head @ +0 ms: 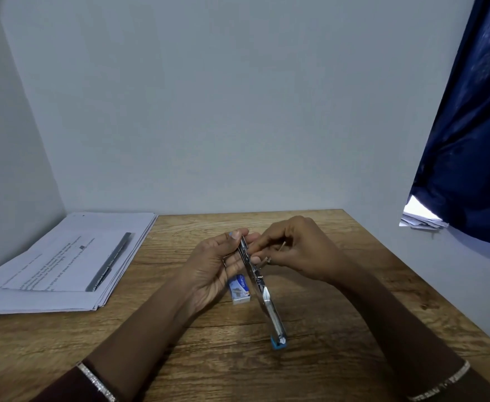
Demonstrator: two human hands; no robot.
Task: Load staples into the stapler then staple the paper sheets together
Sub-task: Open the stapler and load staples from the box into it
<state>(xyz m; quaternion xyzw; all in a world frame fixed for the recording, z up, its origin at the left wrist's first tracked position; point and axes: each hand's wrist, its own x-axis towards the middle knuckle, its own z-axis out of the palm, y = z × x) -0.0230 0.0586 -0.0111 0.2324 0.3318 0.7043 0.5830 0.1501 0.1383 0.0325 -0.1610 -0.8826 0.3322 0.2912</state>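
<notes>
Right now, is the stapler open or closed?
Open: the stapler is unfolded into one long line, left hand gripping its far end, right hand pinching its middle.

Dim, even light; wide-angle bending at edges; soft, slightly blurred detail.

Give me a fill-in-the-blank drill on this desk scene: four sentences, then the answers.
1. The left hand grips the stapler, which is swung ____.
2. The staple box rests on the table, held by ____ hand.
3. The paper stack lies on the person's ____ side.
4. The right hand pinches a small metal piece right beside the ____.

Answers: open; neither; left; stapler
</notes>
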